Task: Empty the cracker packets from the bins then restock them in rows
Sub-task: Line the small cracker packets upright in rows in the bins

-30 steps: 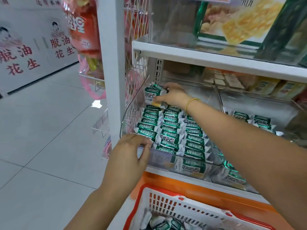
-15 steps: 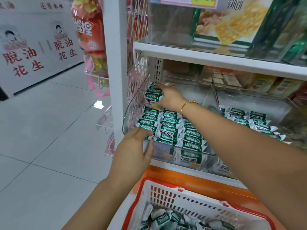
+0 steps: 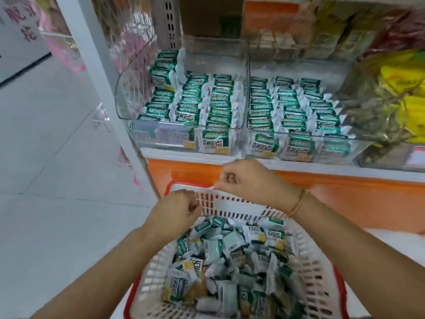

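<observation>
Risk lies with the rows: green-and-white cracker packets [image 3: 220, 104] stand tightly in the two clear plastic bins [image 3: 125, 97] on the shelf, and more lie loose in the red-rimmed white plastic basket [image 3: 232, 207]. Over the basket the right hand [image 3: 248, 180] has its fingers curled on nothing. The left hand [image 3: 174, 210] is curled too, its palm hidden, so a hold cannot be told. A hasty handful pushed in could topple the rows.
</observation>
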The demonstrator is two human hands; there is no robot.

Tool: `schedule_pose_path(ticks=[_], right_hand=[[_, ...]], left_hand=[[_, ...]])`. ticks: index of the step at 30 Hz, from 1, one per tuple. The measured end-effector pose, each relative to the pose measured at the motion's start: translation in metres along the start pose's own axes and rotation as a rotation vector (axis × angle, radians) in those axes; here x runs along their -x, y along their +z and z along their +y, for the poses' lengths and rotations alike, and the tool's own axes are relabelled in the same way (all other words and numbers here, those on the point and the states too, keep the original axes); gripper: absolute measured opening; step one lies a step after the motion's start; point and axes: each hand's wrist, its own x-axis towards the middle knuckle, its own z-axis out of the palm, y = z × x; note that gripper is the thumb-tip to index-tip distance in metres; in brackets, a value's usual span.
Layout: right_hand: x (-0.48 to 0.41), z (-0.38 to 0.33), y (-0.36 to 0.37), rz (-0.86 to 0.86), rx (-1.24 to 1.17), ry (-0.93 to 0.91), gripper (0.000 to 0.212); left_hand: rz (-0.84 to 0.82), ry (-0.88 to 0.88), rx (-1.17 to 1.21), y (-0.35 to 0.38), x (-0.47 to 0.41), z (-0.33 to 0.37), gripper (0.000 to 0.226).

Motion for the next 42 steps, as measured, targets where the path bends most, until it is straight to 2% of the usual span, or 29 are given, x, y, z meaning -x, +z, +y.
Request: schedule_pose_path(ticks=[3, 6, 10, 13, 17, 19, 22, 26, 28, 30, 32, 34, 35, 38, 39, 42], right_hand=[[0.023, 0.062, 0.056, -0.184, -0.052, 0.192, 0.023], [0.04, 0.117, 0.1, -0.256, -0.066, 0.377, 0.024], [0.063, 0.155, 0.142, -0.244, -0.063, 0.516, 0.048], [0.076, 0.169, 0.167, -0.246, -0.029, 0.506, 0.059], [0.077, 0.179, 0.186, -0.194, -0.025, 0.477, 0.065], [0.074, 0.183, 0.191, -0.18, -0.024, 0.475, 0.067], [0.067, 0.191, 0.199, -0.189, -0.019, 0.486, 0.071], [0.061, 0.197, 0.21, -0.201, 0.068, 0.489, 0.077], [0.06, 0.2, 0.212, -0.2, 0.11, 0.472, 0.073], [0.059, 0.202, 0.209, -0.263, 0.131, 0.421, 0.062], [0.057, 0.203, 0.206, -0.324, 0.138, 0.387, 0.055], [0.057, 0.201, 0.201, -0.336, 0.135, 0.387, 0.054], [0.056, 0.199, 0.198, -0.327, 0.121, 0.399, 0.055], [0.051, 0.188, 0.181, -0.261, 0.0, 0.461, 0.065], [0.048, 0.182, 0.173, -0.237, -0.041, 0.48, 0.066], [0.038, 0.161, 0.141, -0.202, -0.143, 0.494, 0.065]], left_hand=[[-0.227, -0.087, 0.01, 0.04, 0.012, -0.011, 0.02], [-0.365, -0.185, 0.025, 0.07, 0.018, -0.021, 0.003], [-0.419, -0.326, 0.056, 0.111, 0.018, -0.021, 0.03], [-0.435, -0.441, 0.154, 0.142, 0.016, -0.003, 0.041], [-0.354, -0.728, 0.417, 0.187, 0.013, 0.014, 0.068], [-0.32, -0.857, 0.405, 0.205, 0.009, 0.019, 0.085], [-0.287, -0.994, 0.498, 0.224, 0.003, 0.026, 0.091], [-0.233, -1.022, 0.415, 0.248, -0.003, 0.012, 0.093], [-0.222, -1.053, 0.467, 0.252, -0.005, 0.006, 0.091], [-0.215, -1.069, 0.534, 0.239, -0.008, 0.012, 0.081], [-0.228, -1.083, 0.604, 0.225, -0.01, 0.014, 0.057], [-0.186, -1.104, 0.767, 0.217, -0.009, 0.007, 0.025], [-0.166, -1.118, 0.901, 0.208, -0.008, 0.006, 0.017], [-0.144, -1.06, 1.389, 0.18, -0.002, 0.006, 0.025], [-0.16, -1.004, 1.491, 0.169, 0.001, 0.009, 0.025], [-0.088, -0.844, 1.69, 0.14, 0.009, 0.017, 0.046]])
